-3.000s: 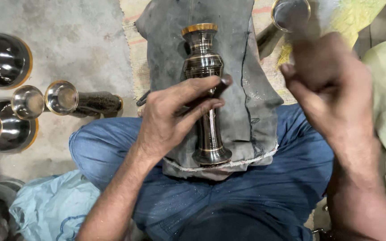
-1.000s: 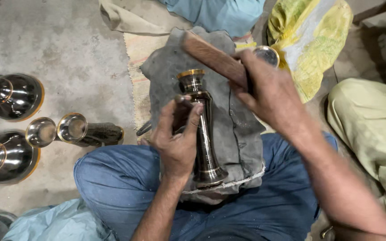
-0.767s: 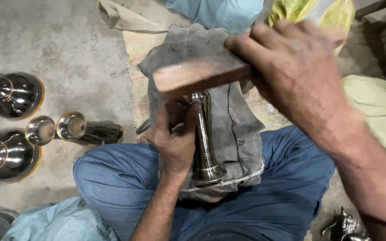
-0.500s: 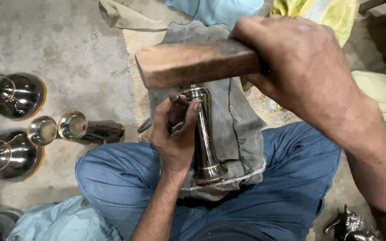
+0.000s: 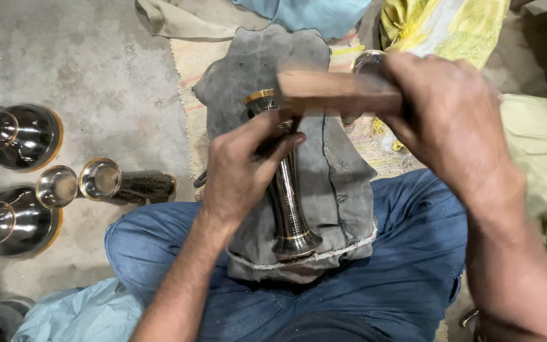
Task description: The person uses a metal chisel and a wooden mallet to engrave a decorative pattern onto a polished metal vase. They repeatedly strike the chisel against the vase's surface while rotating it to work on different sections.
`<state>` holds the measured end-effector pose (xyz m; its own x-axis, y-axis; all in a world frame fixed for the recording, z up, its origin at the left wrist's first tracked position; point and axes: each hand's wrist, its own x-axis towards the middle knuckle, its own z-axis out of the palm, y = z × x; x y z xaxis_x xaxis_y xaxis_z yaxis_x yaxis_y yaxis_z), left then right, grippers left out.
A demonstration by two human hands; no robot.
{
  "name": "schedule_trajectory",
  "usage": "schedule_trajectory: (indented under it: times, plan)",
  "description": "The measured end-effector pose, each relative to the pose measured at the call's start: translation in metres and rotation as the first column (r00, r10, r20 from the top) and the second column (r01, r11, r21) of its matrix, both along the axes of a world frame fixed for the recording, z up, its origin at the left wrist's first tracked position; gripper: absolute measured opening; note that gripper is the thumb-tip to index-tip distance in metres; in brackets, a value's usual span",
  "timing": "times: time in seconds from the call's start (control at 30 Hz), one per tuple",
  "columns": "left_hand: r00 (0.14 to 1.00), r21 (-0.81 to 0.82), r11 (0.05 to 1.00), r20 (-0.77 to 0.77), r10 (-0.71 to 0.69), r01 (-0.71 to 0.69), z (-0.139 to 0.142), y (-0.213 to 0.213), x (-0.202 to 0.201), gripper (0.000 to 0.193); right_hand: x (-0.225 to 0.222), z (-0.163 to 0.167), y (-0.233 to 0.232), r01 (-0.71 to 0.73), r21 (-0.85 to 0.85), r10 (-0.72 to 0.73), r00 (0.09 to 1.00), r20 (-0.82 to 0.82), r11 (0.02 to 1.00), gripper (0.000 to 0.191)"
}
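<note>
My left hand clamps one dark metal vase on the grey cloth over my lap, its long axis running away from me. My right hand grips one wooden block, level, across its far mouth. On the floor to my left: four more metal pieces.

A seated worker's left hand reaches forward from the lower left, forearm bare, fingers curled and pinched together at the tips, thumb extended above them. The right hand comes in from the right at a higher level, wrist bent, knuckles up, fingers wrapped in a tight fist, its forearm filling the lower right corner.
</note>
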<state>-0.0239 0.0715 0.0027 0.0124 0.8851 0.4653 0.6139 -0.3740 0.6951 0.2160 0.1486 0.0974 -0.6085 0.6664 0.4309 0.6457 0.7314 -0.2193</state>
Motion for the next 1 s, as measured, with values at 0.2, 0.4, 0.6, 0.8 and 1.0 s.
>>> schedule_trajectory:
  times: [0.2,0.4,0.6,0.8,1.0]
  plan:
    - [0.963,-0.122,0.969,-0.144,-0.230,0.213,0.025,0.017,-0.009,0.036,0.025,-0.067,-0.021,0.116,-0.268,-0.180,0.957,-0.229,0.956,0.027]
    - [0.895,-0.137,0.920,-0.217,-0.389,0.366,0.044,0.026,-0.012,0.035,0.029,-0.121,-0.050,0.303,-0.397,-0.452,0.813,-0.366,0.866,0.030]
    - [0.866,-0.261,0.893,-0.254,-0.430,0.367,0.052,0.030,-0.011,0.037,0.029,-0.136,-0.065,0.330,-0.380,-0.467,0.808,-0.360,0.864,0.029]
    - [0.848,-0.239,0.878,-0.250,-0.468,0.414,0.057,0.034,-0.012,0.037,0.030,-0.133,-0.064,0.312,-0.446,-0.518,0.708,-0.480,0.839,0.030]
    - [0.811,-0.229,0.858,-0.288,-0.510,0.459,0.054,0.037,-0.014,0.035,0.031,-0.139,-0.064,0.326,-0.343,-0.460,0.758,-0.462,0.881,0.027]
